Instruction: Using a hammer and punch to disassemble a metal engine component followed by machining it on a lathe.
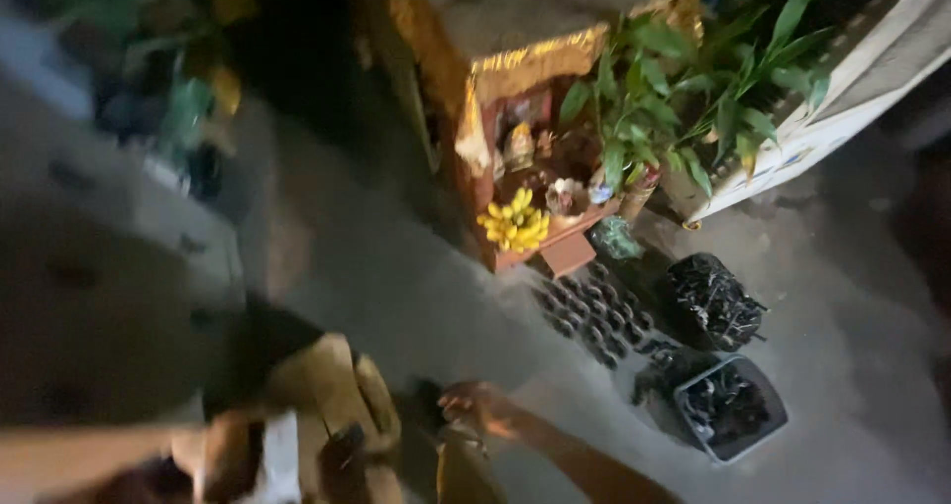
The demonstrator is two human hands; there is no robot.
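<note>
Right hand (475, 407) reaches forward, fingers curled (blurred; grip unclear); left hand (223, 454) low, indistinct.

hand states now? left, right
Left hand: blurred, against a white object; grip cannot be told.
Right hand: fingers curled, contents cannot be told.

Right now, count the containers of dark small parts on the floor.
2. A black bag of dark parts sits right of the small shrine; a grey bin sits below it, nearer the camera. Others may be hidden in the blur.

Two hands (480, 410), one shrine (535, 118), two bins (733, 410).
</note>
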